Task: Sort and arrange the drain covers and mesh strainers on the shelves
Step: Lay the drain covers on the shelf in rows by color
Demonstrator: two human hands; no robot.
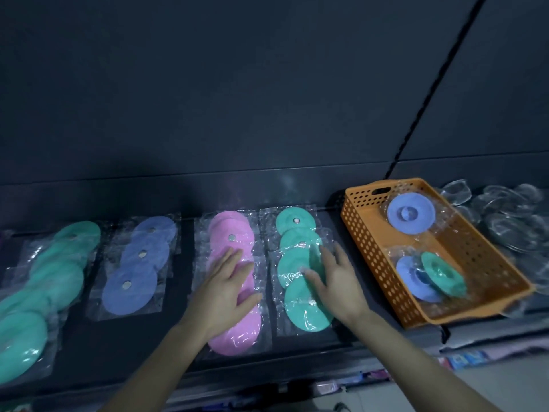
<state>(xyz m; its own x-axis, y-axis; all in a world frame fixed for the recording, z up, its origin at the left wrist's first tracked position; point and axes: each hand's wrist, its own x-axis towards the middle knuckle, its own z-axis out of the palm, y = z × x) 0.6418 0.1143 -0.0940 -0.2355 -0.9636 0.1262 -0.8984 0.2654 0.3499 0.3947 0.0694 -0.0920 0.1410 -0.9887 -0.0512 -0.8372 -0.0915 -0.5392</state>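
head view: the left hand (pixel 227 288) lies flat, fingers spread, on the pink covers (pixel 234 292); the right hand (pixel 334 282) rests, fingers spread, on the four-high green row (pixel 300 272). both rows run front to back on the shelf (pixel 178 361). three loose covers wait in the orange basket (pixel 365 251), nearer the right hand.

I am finding no legible text, label, brand or number anywhere. Below the orange basket (pixel 427 248), a blue-and-white strip (pixel 466 358) on the lower shelf edge is showing print too blurred to read.
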